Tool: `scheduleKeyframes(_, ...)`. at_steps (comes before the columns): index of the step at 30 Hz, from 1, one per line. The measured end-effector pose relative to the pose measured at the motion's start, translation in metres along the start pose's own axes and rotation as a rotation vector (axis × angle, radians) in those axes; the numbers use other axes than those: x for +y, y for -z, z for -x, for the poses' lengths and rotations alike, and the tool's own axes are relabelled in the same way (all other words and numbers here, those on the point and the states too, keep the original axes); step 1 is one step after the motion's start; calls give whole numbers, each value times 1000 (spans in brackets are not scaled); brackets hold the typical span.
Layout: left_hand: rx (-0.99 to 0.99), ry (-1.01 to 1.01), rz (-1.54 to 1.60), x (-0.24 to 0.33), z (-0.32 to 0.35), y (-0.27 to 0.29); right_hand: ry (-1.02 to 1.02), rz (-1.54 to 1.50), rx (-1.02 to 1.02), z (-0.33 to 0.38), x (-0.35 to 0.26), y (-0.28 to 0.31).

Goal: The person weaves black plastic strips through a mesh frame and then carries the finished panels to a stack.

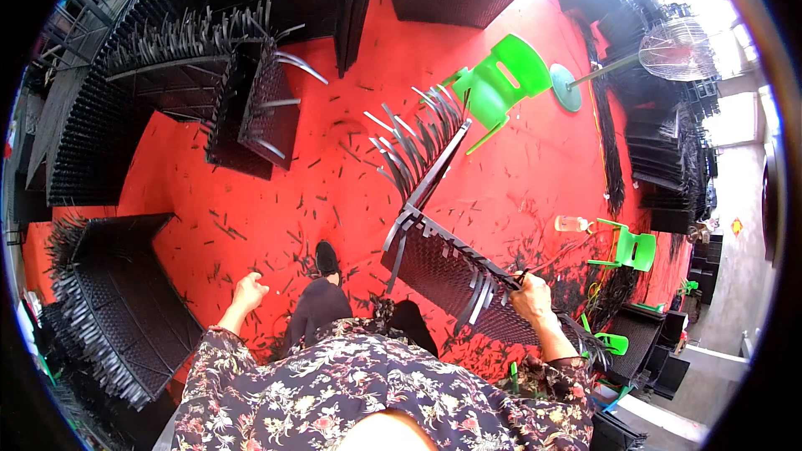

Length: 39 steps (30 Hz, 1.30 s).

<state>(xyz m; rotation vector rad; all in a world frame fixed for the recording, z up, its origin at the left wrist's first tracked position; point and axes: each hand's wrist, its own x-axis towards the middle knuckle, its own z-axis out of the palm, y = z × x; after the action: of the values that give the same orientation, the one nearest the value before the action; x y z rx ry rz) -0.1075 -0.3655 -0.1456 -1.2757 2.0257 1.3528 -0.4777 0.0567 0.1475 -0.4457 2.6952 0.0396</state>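
OK, your right hand (533, 296) is clamped on the near top edge of the black woven frame (439, 271), ahead-right of you. Left hand (250, 292) is off it, half-curled; can't tell if it's pinching anything. One-handed hold could let the frame tip. Scraps (222, 230) underfoot could slip your shoe (327, 260). Far-end loose strips (420, 150) could snag the green chair (493, 90).

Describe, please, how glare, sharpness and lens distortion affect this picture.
Head view: glare washes out the upper right, near the fan; head view: the black woven panel stays sharp enough to show its weave; head view: edges bow near the round image's black border.
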Motion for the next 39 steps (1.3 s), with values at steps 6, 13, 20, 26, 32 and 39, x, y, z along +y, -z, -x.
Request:
scheduleKeyframes(6, -15, -35, -36, 76, -28, 48, -16, -90, 15, -56, -29, 31)
scheduleKeyframes(13, -14, -40, -140, 160, -50, 85, 29, -173, 88, -161, -37, 51)
scheduleKeyframes(20, 55, -145, -27, 240, -83, 76, 15, -367, -10, -243, -49, 75)
scheduleKeyframes(26, -114, -256, 119, 316, -131, 56, -39, -441, -51, -320, -91, 132)
scheduleKeyframes(32, -216, -400, 109, 416, -192, 68, -76, -496, -33, -381, -142, 189)
scheduleKeyframes(39, -314, -455, 325, 521, -270, 121, 26, -441, 18, -451, -191, 263)
